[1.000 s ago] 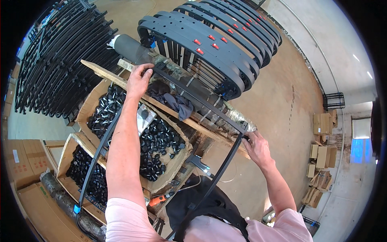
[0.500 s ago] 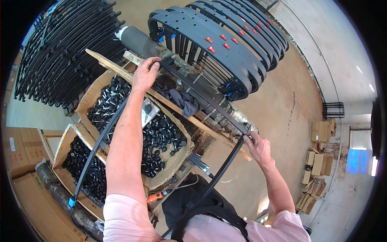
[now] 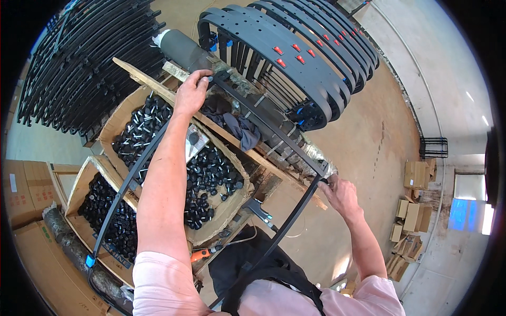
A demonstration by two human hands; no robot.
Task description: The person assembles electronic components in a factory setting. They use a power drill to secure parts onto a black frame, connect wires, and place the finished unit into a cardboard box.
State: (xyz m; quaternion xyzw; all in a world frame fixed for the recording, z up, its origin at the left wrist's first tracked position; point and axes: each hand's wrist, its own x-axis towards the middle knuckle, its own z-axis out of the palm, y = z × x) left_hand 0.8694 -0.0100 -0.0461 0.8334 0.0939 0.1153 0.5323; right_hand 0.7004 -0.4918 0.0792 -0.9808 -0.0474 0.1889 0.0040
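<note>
A black metal frame [image 3: 269, 122] lies across the bench, its long side bars running back toward me on both sides. My left hand [image 3: 191, 95] is closed at its far left corner, with fingertips pinched together there; something small and pale shows at them, too small to name. At the far right corner, my right hand [image 3: 340, 196] is closed round the end of the bar, its fingertips partly hidden. My left forearm covers part of the left bar, which carries a blue piece [image 3: 90, 260] low down. The frame's crossbar rests above a wrapped beam [image 3: 287, 134].
Cardboard boxes of black-headed bolts [image 3: 211, 168] and small black parts [image 3: 108, 213] stand at left. Dark cloth [image 3: 240, 129] lies on the bench beside a wooden board [image 3: 263, 165]. A power tool [image 3: 261, 212] sits nearer me. Finished-looking black frames [image 3: 295, 58] and stacked bars [image 3: 89, 68] stand beyond.
The frame's crossbar has turned slightly, so more of its flat face shows. My left hand has shifted a little at its corner; my right hand's fingers have dropped slightly lower round the other corner.
</note>
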